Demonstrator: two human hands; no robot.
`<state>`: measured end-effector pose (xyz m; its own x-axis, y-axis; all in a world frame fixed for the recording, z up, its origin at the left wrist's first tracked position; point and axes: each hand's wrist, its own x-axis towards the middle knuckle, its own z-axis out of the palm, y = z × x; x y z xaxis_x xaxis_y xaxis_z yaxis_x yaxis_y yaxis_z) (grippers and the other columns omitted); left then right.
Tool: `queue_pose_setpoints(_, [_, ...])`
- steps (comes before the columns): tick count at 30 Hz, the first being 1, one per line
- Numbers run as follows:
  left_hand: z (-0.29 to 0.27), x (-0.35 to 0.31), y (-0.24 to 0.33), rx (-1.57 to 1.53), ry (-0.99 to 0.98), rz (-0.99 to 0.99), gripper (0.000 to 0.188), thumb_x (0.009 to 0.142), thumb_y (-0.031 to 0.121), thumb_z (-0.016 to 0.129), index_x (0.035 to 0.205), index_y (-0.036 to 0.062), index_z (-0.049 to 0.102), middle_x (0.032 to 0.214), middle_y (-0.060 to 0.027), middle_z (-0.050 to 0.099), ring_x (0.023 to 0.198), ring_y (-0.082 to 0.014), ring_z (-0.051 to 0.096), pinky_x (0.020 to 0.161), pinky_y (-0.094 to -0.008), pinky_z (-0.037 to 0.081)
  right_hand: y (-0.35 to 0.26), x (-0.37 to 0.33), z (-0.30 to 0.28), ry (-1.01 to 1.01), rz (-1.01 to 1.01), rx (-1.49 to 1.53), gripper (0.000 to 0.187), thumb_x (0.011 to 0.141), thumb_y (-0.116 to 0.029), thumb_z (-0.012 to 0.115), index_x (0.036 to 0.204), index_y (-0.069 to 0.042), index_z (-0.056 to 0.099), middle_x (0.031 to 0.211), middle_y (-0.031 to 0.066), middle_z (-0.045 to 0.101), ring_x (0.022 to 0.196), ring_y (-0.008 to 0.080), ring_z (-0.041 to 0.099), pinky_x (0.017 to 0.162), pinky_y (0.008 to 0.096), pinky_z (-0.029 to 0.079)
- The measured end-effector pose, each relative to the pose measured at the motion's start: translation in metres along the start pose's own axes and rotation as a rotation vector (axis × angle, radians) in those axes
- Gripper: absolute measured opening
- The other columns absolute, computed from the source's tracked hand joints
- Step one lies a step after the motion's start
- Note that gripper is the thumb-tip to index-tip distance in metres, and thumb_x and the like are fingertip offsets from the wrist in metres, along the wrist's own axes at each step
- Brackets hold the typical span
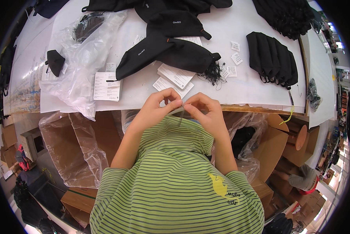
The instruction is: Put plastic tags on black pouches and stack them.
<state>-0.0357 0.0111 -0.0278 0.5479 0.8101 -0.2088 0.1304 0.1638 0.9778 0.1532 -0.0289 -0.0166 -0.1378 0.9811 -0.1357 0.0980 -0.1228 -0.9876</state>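
My left hand [157, 108] and my right hand [207, 110] meet at the table's near edge, each with thumb and forefinger pinched together. Between the fingertips is a thin dark strand [181, 118], its lower end hanging in front of my striped shirt; its exact kind is too small to tell. Just beyond the hands lie printed white cards [175, 76], partly under black fabric pouches [145, 54]. A tangle of thin black strings [211, 75] rests beside them. Another stack of white cards [106, 86] lies to the left, with a black string end on top.
Crumpled clear plastic [79, 58] covers the table's left part, near a small black fabric piece [56, 62]. Stacked black pouches [271, 58] lie at right. Small white labels [236, 58] sit between. Plastic-lined cardboard boxes [71, 146] stand below the edge; a person [305, 179] bends at lower right.
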Motion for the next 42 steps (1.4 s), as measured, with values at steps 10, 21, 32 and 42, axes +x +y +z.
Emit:
queue_pose_setpoints(10, [-0.012,0.062,0.009,0.558,0.646,0.544,0.014,0.081,0.011,0.064,0.094,0.0068,0.062,0.094,-0.0050,0.064,0.095,-0.0196,0.056,0.089,-0.0321,0.037,0.010,0.000,-0.001,-0.033,0.157,0.184,0.012,0.087,-0.015,0.065,0.088,-0.004,0.059,0.064,-0.0032,0.054,0.055,0.0022,0.047,0.051,0.0177,0.035])
queue_pose_setpoints(21, [-0.014,0.114,0.042,0.743,0.517,0.618,0.010,0.074,0.013,0.066,0.083,0.0148,0.069,0.090,0.0016,0.063,0.104,-0.0230,0.050,0.096,-0.0382,0.027,0.011,-0.007,-0.009,0.139,0.173,0.241,0.011,0.088,-0.014,0.064,0.089,-0.004,0.059,0.064,-0.0042,0.053,0.055,0.0017,0.046,0.048,0.0167,0.034])
queue_pose_setpoints(32, [0.002,-0.016,0.039,0.765,0.464,0.259,0.030,0.060,0.023,0.080,0.060,0.0082,0.054,0.055,0.0017,0.038,0.064,-0.0157,0.039,0.067,-0.0301,0.029,-0.019,-0.003,0.008,0.150,-0.108,-0.114,0.005,0.086,-0.006,0.064,0.086,-0.001,0.062,0.065,-0.0012,0.062,0.055,0.0018,0.047,0.049,0.0176,0.035])
queue_pose_setpoints(42, [0.006,-0.032,0.040,0.434,0.523,0.157,0.014,0.065,0.016,0.079,0.069,0.0088,0.068,0.051,0.0043,0.038,0.057,-0.0080,0.035,0.060,-0.0263,0.027,-0.037,0.002,0.010,0.138,-0.270,-0.194,0.005,0.081,-0.004,0.067,0.085,-0.003,0.064,0.058,-0.0014,0.055,0.050,0.0030,0.045,0.047,0.0190,0.034])
